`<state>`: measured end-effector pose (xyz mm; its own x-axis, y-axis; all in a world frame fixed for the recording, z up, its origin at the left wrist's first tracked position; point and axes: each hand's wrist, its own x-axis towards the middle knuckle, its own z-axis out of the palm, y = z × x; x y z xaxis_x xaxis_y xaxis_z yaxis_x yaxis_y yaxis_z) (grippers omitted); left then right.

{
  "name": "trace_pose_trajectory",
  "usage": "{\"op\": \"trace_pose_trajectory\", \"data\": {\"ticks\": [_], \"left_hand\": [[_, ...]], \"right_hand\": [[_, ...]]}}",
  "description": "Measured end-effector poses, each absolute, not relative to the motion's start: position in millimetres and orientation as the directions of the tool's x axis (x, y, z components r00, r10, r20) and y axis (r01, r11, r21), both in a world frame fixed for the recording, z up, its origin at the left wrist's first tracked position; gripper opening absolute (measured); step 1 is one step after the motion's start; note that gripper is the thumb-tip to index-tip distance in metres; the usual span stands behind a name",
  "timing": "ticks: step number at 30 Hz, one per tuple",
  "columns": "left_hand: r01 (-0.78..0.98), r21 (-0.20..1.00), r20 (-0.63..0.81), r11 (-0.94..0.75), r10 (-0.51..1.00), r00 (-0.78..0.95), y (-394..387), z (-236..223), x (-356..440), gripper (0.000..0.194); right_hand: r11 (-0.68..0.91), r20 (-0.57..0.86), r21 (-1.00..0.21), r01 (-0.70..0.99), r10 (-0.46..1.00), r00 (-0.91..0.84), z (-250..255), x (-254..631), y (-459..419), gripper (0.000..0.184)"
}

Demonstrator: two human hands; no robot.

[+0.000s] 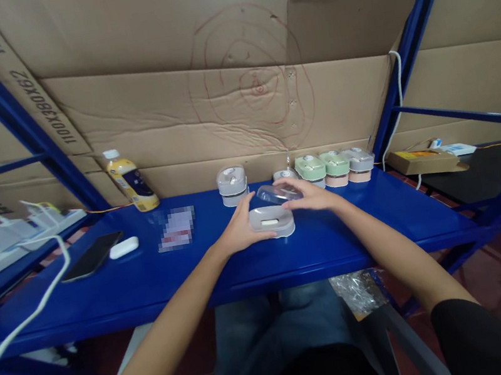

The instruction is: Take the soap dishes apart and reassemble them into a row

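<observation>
On the blue table stands a small grey box (280,227), with a short white piece in the hollow of its top. My left hand (238,226) grips this box by its left side, the thumb along the front. Just above and behind it, my right hand (309,195) holds a clear plastic lid (275,194), tilted and apart from the box. Behind my right hand, another grey box (285,175) is partly hidden. A stacked grey box (232,185) sits behind my left hand.
Green-topped boxes (310,168) and a grey-and-pink box (359,164) line the back right. A yellow bottle (132,181) leans against the cardboard. A phone (93,257), a white case (124,247) and a blurred card (176,229) lie left. White cables (53,291) run over the left edge.
</observation>
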<state>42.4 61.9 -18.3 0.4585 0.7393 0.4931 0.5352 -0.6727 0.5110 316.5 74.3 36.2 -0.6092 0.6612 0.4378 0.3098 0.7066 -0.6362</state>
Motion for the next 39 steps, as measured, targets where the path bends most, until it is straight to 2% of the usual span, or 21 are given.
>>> {"op": "trace_pose_trajectory", "data": {"ticks": [3, 6, 13, 17, 20, 23, 25, 29, 33, 35, 39], "left_hand": [[0.576, 0.442, 0.395, -0.687, 0.726, 0.562, 58.8, -16.1, 43.9, 0.101], [0.584, 0.399, 0.337, -0.707, 0.706, 0.623, 56.2, -14.2, 45.3, 0.068], [0.604, 0.399, 0.389, -0.690, 0.724, 0.570, 57.3, -14.6, 46.3, 0.052], [0.623, 0.416, 0.482, -0.663, 0.741, 0.467, 60.0, -14.6, 44.2, 0.054], [0.630, 0.456, 0.638, -0.628, 0.725, 0.260, 62.8, -11.1, 39.8, 0.057], [0.631, 0.490, 0.699, -0.602, 0.703, 0.128, 63.7, -7.6, 35.7, 0.056], [0.627, 0.478, 0.671, -0.615, 0.716, 0.190, 61.7, -7.2, 35.4, 0.052], [0.594, 0.411, 0.520, -0.692, 0.713, 0.470, 53.0, -10.9, 40.7, 0.045], [0.588, 0.382, 0.446, -0.713, 0.700, 0.558, 48.7, -14.8, 45.4, 0.049], [0.576, 0.394, 0.446, -0.716, 0.697, 0.562, 50.3, -16.0, 46.3, 0.059], [0.544, 0.503, 0.451, -0.671, 0.741, 0.497, 56.7, -20.2, 48.4, 0.104]], "right_hand": [[0.622, 0.423, -0.723, 0.302, 0.743, -0.518, 34.7, 335.9, 77.7, 0.055], [0.569, 0.406, -0.740, 0.358, 0.803, -0.437, 28.7, 343.0, 83.7, 0.051], [0.577, 0.423, -0.689, 0.439, 0.811, -0.403, 18.7, 338.6, 92.3, 0.052], [0.572, 0.452, -0.683, 0.454, 0.819, -0.353, 20.0, 337.6, 90.1, 0.054], [0.557, 0.481, -0.708, 0.433, 0.830, -0.282, 23.2, 336.7, 88.1, 0.055], [0.533, 0.479, -0.731, 0.425, 0.845, -0.236, 25.2, 335.5, 88.5, 0.054], [0.517, 0.469, -0.740, 0.430, 0.855, -0.221, 25.6, 335.2, 89.5, 0.053], [0.546, 0.482, -0.734, 0.405, 0.838, -0.257, 27.4, 335.6, 87.3, 0.053], [0.653, 0.513, -0.652, 0.386, 0.754, -0.410, 28.9, 332.8, 78.4, 0.061], [0.718, 0.518, -0.583, 0.381, 0.689, -0.506, 27.8, 328.6, 74.4, 0.067], [0.808, 0.492, -0.425, 0.407, 0.584, -0.645, 23.5, 315.8, 69.7, 0.074]]}}
